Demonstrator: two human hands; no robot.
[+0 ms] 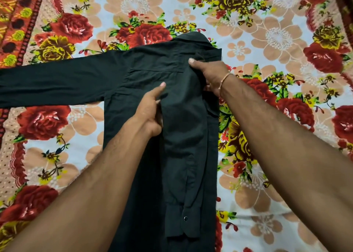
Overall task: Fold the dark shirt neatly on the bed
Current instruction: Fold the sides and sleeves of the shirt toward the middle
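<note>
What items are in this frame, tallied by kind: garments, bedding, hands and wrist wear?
Garments: 1, the dark shirt
Bedding: 1, the floral bedsheet
Hands: 2, the left hand and the right hand, both on the shirt
Wrist wear: 1, a thread bracelet on the right wrist
Total: 5

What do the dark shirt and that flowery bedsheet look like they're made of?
Dark shirt: looks like thin matte woven cloth, perhaps cotton; it creases softly without shine, and the cuff has a glossy snap or button. Floral bedsheet: printed fabric, smooth and flat; fibre unclear.
</note>
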